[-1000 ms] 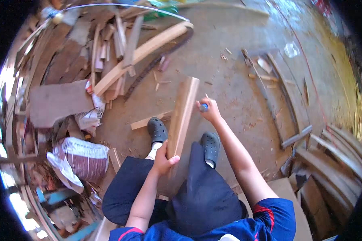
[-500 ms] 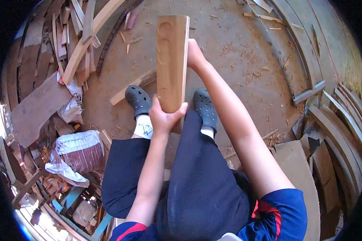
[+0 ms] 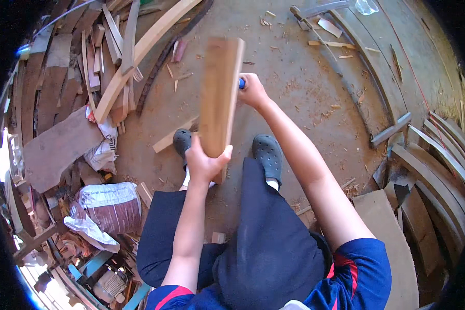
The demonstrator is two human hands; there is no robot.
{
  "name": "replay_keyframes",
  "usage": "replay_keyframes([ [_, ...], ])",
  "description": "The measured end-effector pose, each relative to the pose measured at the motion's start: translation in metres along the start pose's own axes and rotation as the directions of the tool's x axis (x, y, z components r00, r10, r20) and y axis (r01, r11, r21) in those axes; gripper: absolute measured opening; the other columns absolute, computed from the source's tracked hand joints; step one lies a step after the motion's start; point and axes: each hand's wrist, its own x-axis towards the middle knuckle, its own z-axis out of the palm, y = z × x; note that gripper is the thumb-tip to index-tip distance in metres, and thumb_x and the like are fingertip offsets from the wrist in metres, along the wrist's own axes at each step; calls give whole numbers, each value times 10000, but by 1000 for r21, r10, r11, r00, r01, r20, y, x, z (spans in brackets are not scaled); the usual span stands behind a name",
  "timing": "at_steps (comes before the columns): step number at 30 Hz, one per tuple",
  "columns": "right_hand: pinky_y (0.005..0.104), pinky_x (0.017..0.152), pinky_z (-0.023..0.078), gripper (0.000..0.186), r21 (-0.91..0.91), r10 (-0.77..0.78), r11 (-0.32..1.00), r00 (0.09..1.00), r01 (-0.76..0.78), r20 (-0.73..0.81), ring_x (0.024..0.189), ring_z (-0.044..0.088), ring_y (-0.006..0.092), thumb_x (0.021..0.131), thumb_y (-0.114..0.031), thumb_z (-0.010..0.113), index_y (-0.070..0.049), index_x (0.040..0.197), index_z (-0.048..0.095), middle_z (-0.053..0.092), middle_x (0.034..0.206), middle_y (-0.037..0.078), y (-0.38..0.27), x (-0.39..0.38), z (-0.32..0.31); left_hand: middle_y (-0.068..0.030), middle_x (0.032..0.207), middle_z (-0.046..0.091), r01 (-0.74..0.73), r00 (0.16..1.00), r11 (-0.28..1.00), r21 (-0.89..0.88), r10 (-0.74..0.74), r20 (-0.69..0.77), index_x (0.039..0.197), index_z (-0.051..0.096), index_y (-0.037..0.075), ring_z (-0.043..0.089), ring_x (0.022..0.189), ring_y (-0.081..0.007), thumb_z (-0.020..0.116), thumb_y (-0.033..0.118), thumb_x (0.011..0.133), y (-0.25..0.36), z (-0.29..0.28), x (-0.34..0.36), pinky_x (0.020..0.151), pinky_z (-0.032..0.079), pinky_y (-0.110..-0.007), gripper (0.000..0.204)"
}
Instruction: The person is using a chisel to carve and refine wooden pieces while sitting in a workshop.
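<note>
A light wooden board [image 3: 217,93] stands lengthwise in front of my body, its face slightly blurred by motion. My left hand [image 3: 205,161] grips its near end, thumb along the right edge. Beside the board's right edge, my right hand [image 3: 252,92] is closed on a blue-handled tool [image 3: 242,83], whose working end is hidden behind the board. Below are my dark trousers and two grey clogs [image 3: 265,155], and another short timber piece [image 3: 165,139] lies on the floor by the left clog.
Piled scrap wood [image 3: 62,77], a flat brown panel [image 3: 59,142] and a white-and-brown sack [image 3: 108,206] crowd the left. At right lie curved timbers [image 3: 434,191], a long beam [image 3: 372,88], a red cord [image 3: 418,88] and a cardboard sheet [image 3: 377,232]. Wood chips scatter over the concrete floor [image 3: 305,103].
A second ago the board leaned rightward with my right hand apart from it. It rose more upright with my right hand against its edge; since half a second ago both have shifted slightly toward me.
</note>
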Motion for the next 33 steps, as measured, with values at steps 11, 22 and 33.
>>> replay_keyframes([
  [11, 430, 617, 461, 93, -196, -55, 978, 996, 69, 77, 680, 575, 384, 621, -113, 595, -35, 670, 594, 582, 681, 202, -6, 3, 8, -157, 873, 623, 98, 995, 979, -179, -100, 0, 1039, 508, -19, 615, 811, -215, 739, 306, 605, 11, -3, -5, 737, 482, -335, 589],
  [22, 385, 557, 445, 151, -17, -8, 1000, 998, 9, 61, 624, 492, 424, 673, -154, 621, -6, 677, 593, 528, 644, 236, -6, 12, -8, -237, 909, 624, 197, 976, 980, -10, -195, 95, 998, 504, -38, 624, 845, -353, 727, 404, 613, 30, 6, 8, 757, 485, -391, 627],
  [33, 370, 531, 426, 155, 43, -157, 987, 986, 155, 53, 492, 478, 263, 689, -132, 610, 9, 657, 552, 516, 591, 206, 5, 16, -1, -246, 874, 628, 190, 964, 975, 118, -208, 167, 992, 507, -28, 634, 835, -342, 712, 415, 622, 36, -6, 12, 751, 491, -384, 612],
])
